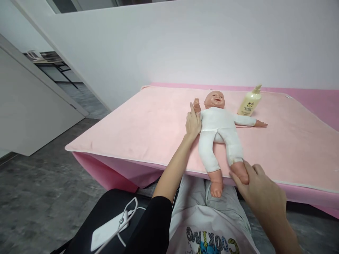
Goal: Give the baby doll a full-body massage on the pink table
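Steadying the doll [218, 121], face up on the pink blanket [127, 123], appears the step in hand: the right hand [255, 183] grips one foot [239, 172], the left hand [194, 123] touches one arm [197, 107], its hold I cannot tell from here, and the next move likely calls for gentle, even support.

A white wall [119, 53] stands at the back. At left, a white door [31, 106] hangs above mottled gray flooring [53, 183].

arms [174, 165] forward, right grip [261, 187] curled
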Available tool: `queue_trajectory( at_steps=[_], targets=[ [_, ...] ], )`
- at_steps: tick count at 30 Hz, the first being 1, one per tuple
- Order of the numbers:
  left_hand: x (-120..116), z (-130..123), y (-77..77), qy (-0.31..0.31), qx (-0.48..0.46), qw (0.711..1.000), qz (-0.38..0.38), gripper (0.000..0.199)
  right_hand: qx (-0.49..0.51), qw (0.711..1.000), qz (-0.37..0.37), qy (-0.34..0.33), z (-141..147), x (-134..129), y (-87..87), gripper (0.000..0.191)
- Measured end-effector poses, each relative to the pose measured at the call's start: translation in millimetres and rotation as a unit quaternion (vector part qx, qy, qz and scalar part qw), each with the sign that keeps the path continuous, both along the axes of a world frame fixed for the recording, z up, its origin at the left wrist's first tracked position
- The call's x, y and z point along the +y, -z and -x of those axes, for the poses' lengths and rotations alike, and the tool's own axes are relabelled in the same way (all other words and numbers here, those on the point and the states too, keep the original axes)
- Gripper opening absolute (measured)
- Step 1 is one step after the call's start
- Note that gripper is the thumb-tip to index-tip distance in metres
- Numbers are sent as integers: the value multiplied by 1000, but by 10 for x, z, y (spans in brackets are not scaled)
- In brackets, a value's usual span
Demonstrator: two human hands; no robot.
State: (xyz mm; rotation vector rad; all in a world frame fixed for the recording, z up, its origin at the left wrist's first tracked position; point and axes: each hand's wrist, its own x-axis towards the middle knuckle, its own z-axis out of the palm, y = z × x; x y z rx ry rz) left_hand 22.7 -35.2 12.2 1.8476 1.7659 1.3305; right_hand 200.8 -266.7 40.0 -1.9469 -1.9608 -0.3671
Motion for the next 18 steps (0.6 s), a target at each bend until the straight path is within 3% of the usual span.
queue_trajectory(
  at_steps=[3,6,8,11,14,18],
  targets=[
    [12,-7,10,48,106,993,-32,57,-27,997,-15,70,77,333,-213,34],
    [16,-15,13,106,180,975,-75,48,-18,995,-43,85,150,747,-411,41],
    [10,-17,15,132,203,966,-93,45,-8,996,-28,79,181,1030,-453,40],
    [-12,-19,13,140,214,962,-101,42,11,997,2,76,190,1365,-377,40],
    [-34,-29,-5,129,221,962,-90,42,32,997,5,74,151,1486,-268,42],
    [-48,-47,-44,96,204,972,-61,45,30,996,-22,81,87,1256,-297,42]
  ],
)
